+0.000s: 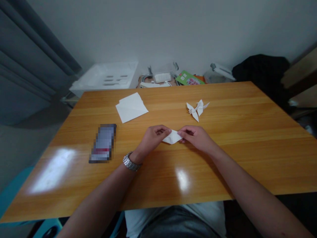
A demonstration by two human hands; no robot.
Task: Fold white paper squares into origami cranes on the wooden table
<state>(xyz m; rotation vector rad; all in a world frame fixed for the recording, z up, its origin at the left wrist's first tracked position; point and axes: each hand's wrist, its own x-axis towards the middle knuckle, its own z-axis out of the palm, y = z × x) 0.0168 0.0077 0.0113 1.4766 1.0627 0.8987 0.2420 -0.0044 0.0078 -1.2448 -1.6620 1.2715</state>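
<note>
A small folded white paper piece (pixel 172 137) lies at the middle of the wooden table (pixel 223 155). My left hand (pixel 152 137) pinches its left end with closed fingers; a metal watch (pixel 131 162) sits on that wrist. My right hand (pixel 196 137) pinches the paper's right end, fingers curled. Both hands rest low on the tabletop. A finished white paper crane (pixel 197 109) stands beyond my right hand, apart from it.
A stack of flat white paper sheets (pixel 131 107) lies far left of centre. A dark phone (pixel 103 142) lies left of my left hand. Behind the table are a white plastic bin (pixel 106 76), clutter with a green packet (pixel 188 78), and a black bag (pixel 260 67).
</note>
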